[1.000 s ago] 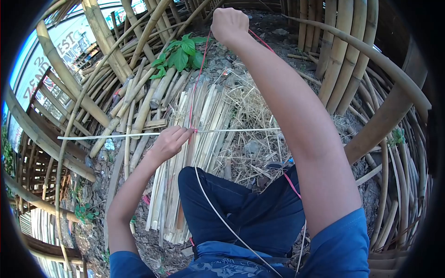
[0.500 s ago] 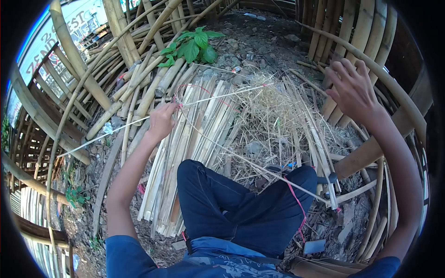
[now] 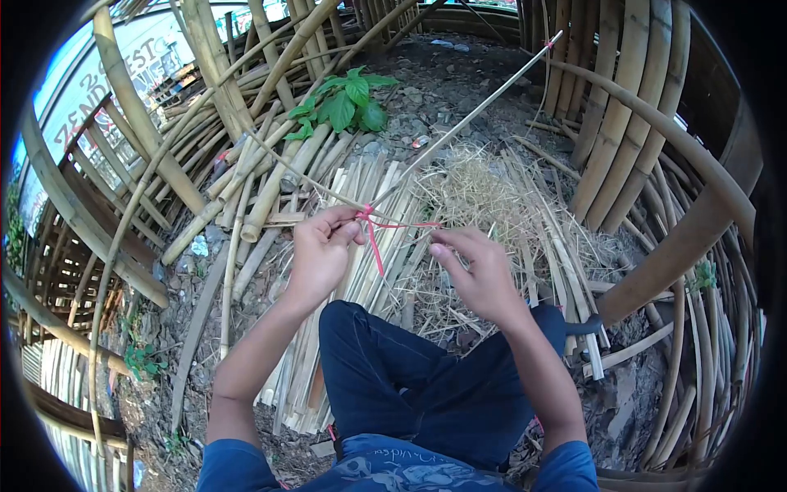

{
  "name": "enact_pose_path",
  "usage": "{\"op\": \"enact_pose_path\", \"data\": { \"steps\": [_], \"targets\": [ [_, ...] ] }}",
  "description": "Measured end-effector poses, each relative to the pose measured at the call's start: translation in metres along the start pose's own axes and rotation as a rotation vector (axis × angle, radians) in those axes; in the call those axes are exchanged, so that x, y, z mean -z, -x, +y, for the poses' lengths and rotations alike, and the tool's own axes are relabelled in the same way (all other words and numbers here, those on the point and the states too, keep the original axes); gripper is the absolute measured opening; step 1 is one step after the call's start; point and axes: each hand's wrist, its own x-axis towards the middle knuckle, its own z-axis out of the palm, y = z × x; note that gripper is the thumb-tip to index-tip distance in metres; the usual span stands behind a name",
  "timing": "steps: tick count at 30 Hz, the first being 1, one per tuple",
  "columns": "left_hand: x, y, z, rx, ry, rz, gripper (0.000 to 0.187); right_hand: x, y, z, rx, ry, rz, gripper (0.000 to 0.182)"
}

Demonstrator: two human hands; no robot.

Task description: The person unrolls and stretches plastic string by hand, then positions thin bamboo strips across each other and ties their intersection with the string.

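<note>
My left hand (image 3: 321,252) pinches thin bamboo strips where they meet at a knot of pink string (image 3: 376,246). One pale strip (image 3: 484,105) slants from there up to the right, with another pink tie near its far end. A thinner strip (image 3: 305,175) runs up to the left. One tail of the string hangs down, and another stretches right to the fingertips of my right hand (image 3: 479,275), whose thumb and forefinger are closed at its end. Below both hands lies a pile of split bamboo strips (image 3: 373,184).
Dry bamboo shavings (image 3: 475,189) heap beside the pile. A leafy green plant (image 3: 348,98) grows ahead among bamboo poles (image 3: 275,197). At the right, a thick bamboo pole (image 3: 668,250) slants across, and upright bamboo (image 3: 631,123) stands behind it. Dark-trousered legs (image 3: 385,353) are folded in front.
My right hand has come down from the upper right to the string beside my left hand. The strips have swung round, the long one now pointing up right, and the knot is nearer my body.
</note>
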Motion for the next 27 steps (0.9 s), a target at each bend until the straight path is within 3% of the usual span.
{"op": "enact_pose_path", "data": {
  "steps": [2, 5, 9, 13, 15, 16, 18, 22, 25, 27],
  "targets": [
    [-0.009, 0.014, 0.003, 0.063, 0.081, -0.015, 0.023, -0.054, -0.003, 0.006, 0.123, 0.056, 0.104, 0.03],
    [-0.006, 0.022, 0.006, 0.06, 0.147, 0.162, 0.024, -0.076, -0.007, -0.006, 0.088, 0.054, 0.227, 0.029],
    [0.003, 0.023, 0.016, 0.114, 0.168, 0.246, 0.022, -0.103, -0.005, -0.001, 0.171, -0.115, 0.403, 0.02],
    [0.009, 0.02, 0.023, 0.264, 0.293, 0.184, 0.016, -0.116, -0.014, 0.007, 0.01, -0.277, 0.402, 0.02],
    [0.008, 0.022, 0.021, 0.286, 0.335, 0.167, 0.017, -0.123, -0.017, 0.007, -0.439, -0.858, 0.264, 0.023],
    [0.007, 0.024, 0.019, 0.31, 0.386, 0.156, 0.017, -0.123, -0.016, 0.006, -0.44, -0.858, 0.265, 0.023],
    [0.001, 0.03, 0.01, 0.335, 0.443, 0.137, 0.017, -0.12, -0.012, -0.001, -0.483, -1.401, 0.157, 0.029],
    [-0.015, 0.042, 0.001, 0.411, 0.585, 0.106, 0.018, -0.126, 0.0, 0.001, -0.427, -1.476, 0.245, 0.027],
    [-0.018, 0.052, -0.006, 0.511, 0.691, 0.065, 0.02, -0.13, 0.015, 0.014, -0.288, -1.187, 0.32, 0.016],
    [-0.021, 0.055, -0.007, 0.588, 0.762, 0.03, 0.021, -0.134, 0.022, 0.02, -0.341, -1.205, 0.328, 0.015]
  ]
}}
